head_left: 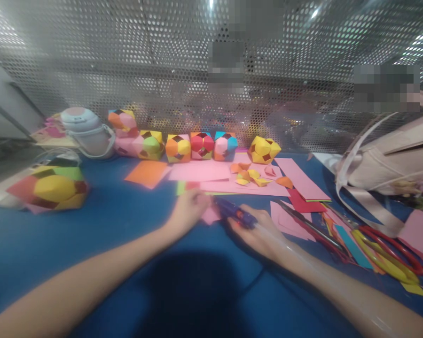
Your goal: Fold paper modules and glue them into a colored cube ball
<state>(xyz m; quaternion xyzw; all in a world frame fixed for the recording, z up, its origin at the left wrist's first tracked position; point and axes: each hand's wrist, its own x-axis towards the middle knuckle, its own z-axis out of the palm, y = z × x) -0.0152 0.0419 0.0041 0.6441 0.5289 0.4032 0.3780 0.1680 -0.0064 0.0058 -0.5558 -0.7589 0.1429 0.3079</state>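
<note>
My right hand (255, 230) is closed round a dark blue glue gun (234, 212). A clear glue stick trails from its back over my forearm, and its nozzle points left. Its tip is close to a small folded piece of pink paper (210, 216), pinched in the fingers of my left hand (190, 206). Whether the nozzle touches the paper I cannot tell, as the image is blurred. Behind my hands lie pink paper sheets (199, 171) and several small folded yellow and orange pieces (252, 177).
Several multicoloured paper balls (202, 145) line the back of the blue table (120, 263). A larger ball (54, 188) and a white flask (88, 131) stand left. To the right are scissors (391, 249), paper scraps, and a pale bag (387, 150). Perforated metal panel (127, 70) rises behind.
</note>
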